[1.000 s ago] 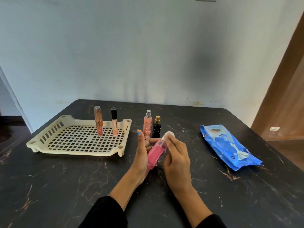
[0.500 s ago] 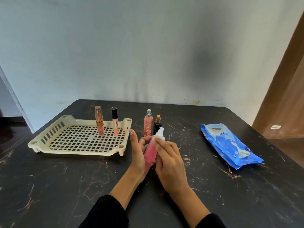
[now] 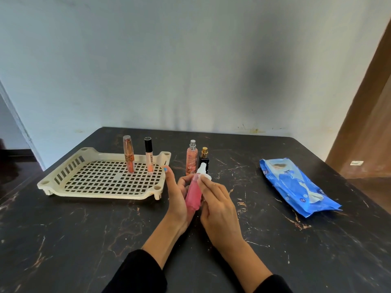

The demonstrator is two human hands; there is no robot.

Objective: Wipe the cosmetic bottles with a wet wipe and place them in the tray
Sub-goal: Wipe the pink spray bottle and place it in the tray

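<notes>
We see the left hand (image 3: 176, 197) wrapped round the pink bottle (image 3: 193, 195), holding it above the dark table (image 3: 84, 240), index finger pointing up. The right hand (image 3: 220, 205) pinches a white wet wipe (image 3: 206, 176) against the bottle's neck — fingers curled. Further back, the cream tray (image 3: 101, 194) holds two upright tubes — a lipstick (image 3: 128, 154) and a lip gloss (image 3: 148, 155). Beside it stand a peach spray bottle (image 3: 191, 160) and a black bottle (image 3: 204, 159); the blue wipes pack (image 3: 296, 187) lies to the right.

Both forearms in from 6 o'clock, black sleeves at the elbows. Left hand (image 3: 176, 194) curled round the pink bottle (image 3: 193, 196); right hand (image 3: 220, 205) pinching a white wipe (image 3: 206, 176) against it toward 12.
</notes>
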